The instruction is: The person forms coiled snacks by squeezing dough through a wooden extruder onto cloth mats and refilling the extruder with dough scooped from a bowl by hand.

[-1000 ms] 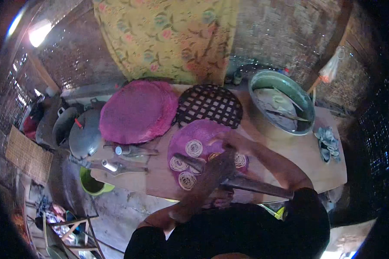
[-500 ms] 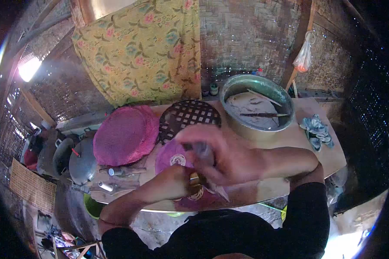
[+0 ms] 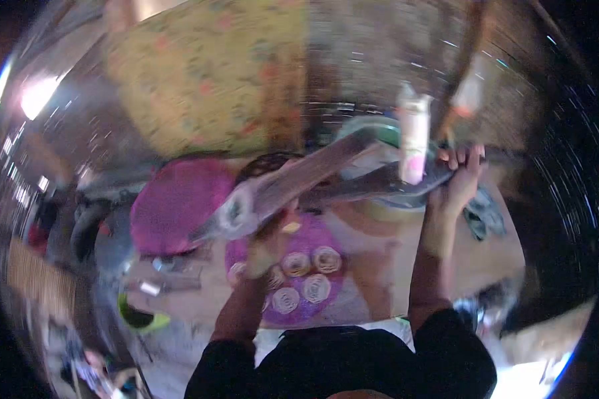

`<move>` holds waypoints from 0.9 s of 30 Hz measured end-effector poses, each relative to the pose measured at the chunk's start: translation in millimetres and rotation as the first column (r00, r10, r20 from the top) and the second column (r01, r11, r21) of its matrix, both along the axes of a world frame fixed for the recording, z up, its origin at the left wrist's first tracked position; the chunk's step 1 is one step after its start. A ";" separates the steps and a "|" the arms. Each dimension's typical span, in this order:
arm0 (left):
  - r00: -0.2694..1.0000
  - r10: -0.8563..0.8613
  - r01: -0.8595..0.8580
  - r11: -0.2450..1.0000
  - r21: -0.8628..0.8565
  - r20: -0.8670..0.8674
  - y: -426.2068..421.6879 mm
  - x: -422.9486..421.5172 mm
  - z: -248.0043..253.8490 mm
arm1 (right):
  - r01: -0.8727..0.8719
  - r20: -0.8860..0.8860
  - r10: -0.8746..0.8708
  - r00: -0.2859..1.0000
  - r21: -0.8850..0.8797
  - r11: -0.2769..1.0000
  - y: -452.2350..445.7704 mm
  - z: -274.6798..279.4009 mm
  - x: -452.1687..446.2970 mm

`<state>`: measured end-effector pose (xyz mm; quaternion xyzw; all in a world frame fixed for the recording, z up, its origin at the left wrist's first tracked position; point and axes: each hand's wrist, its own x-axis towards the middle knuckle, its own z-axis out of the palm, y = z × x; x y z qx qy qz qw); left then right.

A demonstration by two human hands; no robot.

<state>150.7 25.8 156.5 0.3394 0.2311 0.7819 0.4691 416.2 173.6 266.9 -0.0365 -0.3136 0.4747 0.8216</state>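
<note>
A long, dark wooden two-armed tool [image 3: 313, 171] is raised above the table, smeared by motion. A white tube with a pink lower end [image 3: 414, 136] stands upright by its right part. My right hand [image 3: 460, 171] is closed around the tool's right end. My left hand [image 3: 273, 233] is at the lower left, beneath the arms; its fingers are blurred and partly hidden. A pale, see-through piece [image 3: 236, 214] shows at the tool's left end. Below lies a round pink mat [image 3: 306, 229] bearing several white coiled rounds of strands [image 3: 317, 288].
A second pink round tray [image 3: 176, 206] sits at the left, beside pans [image 3: 113, 243]. Behind the tool is a large metal basin [image 3: 359, 130]. Grey-blue cloth [image 3: 484, 216] lies on the right of the table [image 3: 472, 263]. Other tools [image 3: 156, 286] lie at the table's left.
My hands were close together over the mat and are now spread apart. The wooden tool with the tube has come up into view. My right hand has moved right and up. The view is blurred.
</note>
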 end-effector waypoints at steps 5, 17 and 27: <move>0.854 0.506 -0.519 0.827 0.216 0.118 12.3 -6.8 83.9 | -0.237 0.570 0.415 0.709 -0.361 0.902 42.8 -106.1 -47.3; -0.139 0.749 -0.942 0.102 0.320 -0.648 -118.9 -132.4 43.4 | 0.116 0.377 -0.041 -0.925 0.383 0.917 243.1 -203.6 115.6; -0.133 0.664 -0.940 0.150 0.305 -0.736 -121.0 -145.7 27.5 | 0.039 0.373 -0.085 -0.924 0.311 0.950 232.6 -194.2 96.7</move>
